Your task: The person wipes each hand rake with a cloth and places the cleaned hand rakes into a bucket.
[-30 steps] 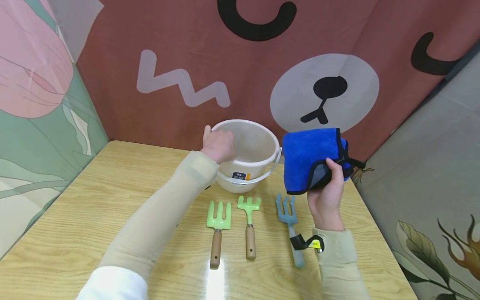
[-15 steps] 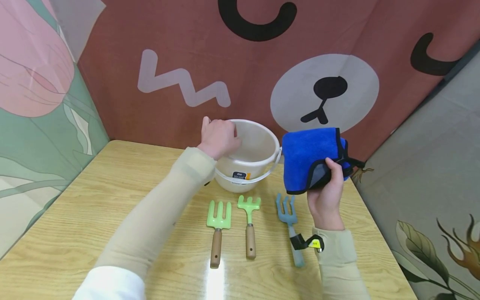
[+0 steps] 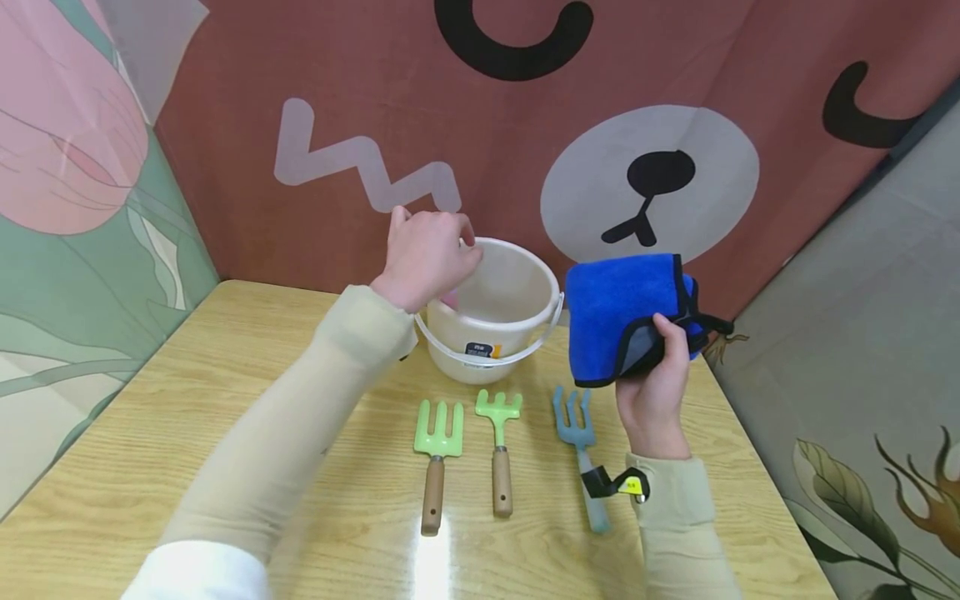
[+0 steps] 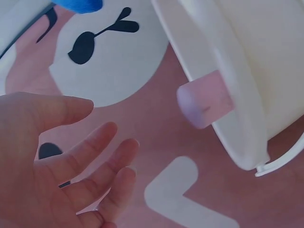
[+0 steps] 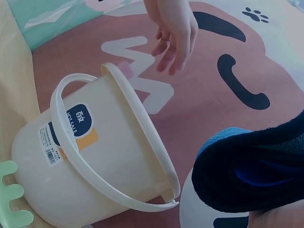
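Note:
Above the left rim of a white bucket, my left hand hovers with its fingers apart and nothing between them. A pink cylindrical piece, perhaps a handle end, sticks up past the bucket's rim; its lower part is hidden inside. In the left wrist view a gap shows between my left fingers and this pink piece. My right hand grips a folded blue cloth with black edging, thumb on top, held up to the right of the bucket. The bucket stands upright with its handle lowered toward the front.
On the wooden table in front of the bucket lie a green hand fork and a small green rake, both with wooden handles. A blue-grey hand fork lies to their right. A printed cloth wall closes off the back.
My left hand has risen out of the bucket's mouth and moved slightly left, and the pink piece has come into sight. My right hand and the blue cloth have stayed in place.

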A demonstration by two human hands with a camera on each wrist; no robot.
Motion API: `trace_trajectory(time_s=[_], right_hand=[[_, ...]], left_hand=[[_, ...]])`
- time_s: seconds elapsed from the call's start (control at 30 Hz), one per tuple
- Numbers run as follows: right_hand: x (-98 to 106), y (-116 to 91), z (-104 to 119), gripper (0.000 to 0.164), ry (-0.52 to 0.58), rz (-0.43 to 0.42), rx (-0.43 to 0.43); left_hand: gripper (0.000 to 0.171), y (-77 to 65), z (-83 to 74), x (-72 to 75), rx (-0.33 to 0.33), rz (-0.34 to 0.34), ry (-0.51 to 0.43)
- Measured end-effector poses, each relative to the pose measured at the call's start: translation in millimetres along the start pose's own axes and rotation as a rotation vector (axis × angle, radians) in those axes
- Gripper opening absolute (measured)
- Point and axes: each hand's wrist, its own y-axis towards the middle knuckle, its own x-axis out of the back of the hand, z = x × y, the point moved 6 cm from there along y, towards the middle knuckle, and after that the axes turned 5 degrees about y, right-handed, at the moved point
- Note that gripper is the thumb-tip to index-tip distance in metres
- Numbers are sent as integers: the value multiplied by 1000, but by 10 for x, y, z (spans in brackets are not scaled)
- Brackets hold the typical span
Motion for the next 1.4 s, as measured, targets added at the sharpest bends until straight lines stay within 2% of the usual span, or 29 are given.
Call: trace_trajectory(time_s=[0.57, 0.67, 0.83, 0.97, 1.1, 1.4], right_hand=[[23, -13, 25, 51, -11, 1, 5], [30, -13, 24, 51, -12, 0, 7], [40, -16, 16, 53, -34, 4, 9], [41, -10, 11, 54, -46, 11, 13], [46, -1, 0, 53, -36, 11, 8], [73, 5, -19, 50, -28, 5, 12]], left_hand=[[26, -346, -55, 372, -70, -142, -63], [26, -424, -31, 427, -62, -138, -100], [28, -575, 26, 476, -32, -86, -174], [25, -702, 63, 468, -24, -72, -193], [21, -820, 86, 412, -48, -67, -205], [20, -1079, 115, 125, -98, -28, -198]])
